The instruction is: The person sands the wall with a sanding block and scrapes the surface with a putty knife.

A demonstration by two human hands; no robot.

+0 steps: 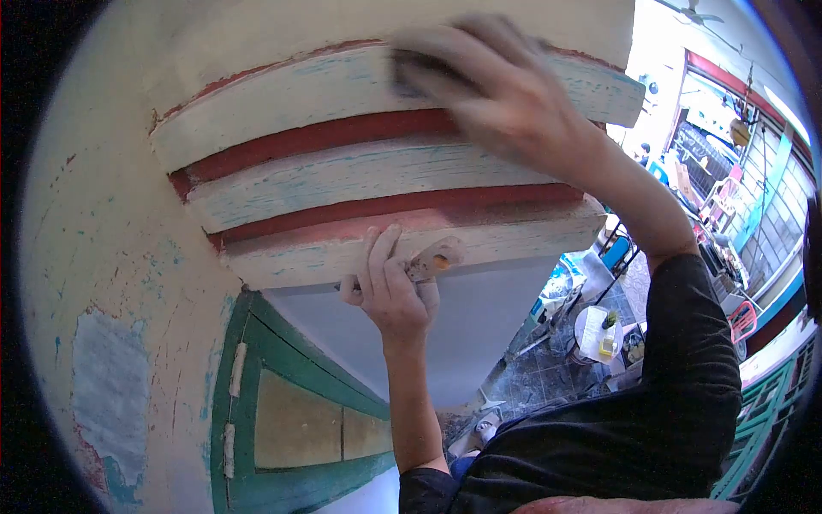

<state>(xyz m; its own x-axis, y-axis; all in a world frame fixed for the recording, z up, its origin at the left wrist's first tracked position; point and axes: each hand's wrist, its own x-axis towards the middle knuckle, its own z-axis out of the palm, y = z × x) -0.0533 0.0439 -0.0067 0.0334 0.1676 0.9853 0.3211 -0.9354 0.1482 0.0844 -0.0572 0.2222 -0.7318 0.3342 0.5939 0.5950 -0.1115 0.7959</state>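
My right hand (501, 94) is blurred by motion against the upper painted moulding (282, 90). Its fingers curl round a dark block (419, 75), whose exact kind the blur hides. Lower down, my left hand (390, 287) rests at the lowest moulding ledge (505, 244), with some fingertips on its face. In that hand is a paint-spattered tool handle (438, 257) with an orange spot near its rounded end; the tool's working end is mostly hidden by my fingers. The mouldings are whitish with worn blue streaks, separated by red bands (334, 137).
Left of the mouldings is a wall (94, 231) with chipped paint and a grey patch (111, 390). A green-framed door panel (300, 420) stands below. Far down on the tiled floor (535, 368) are a round table (599, 334), chairs and clutter.
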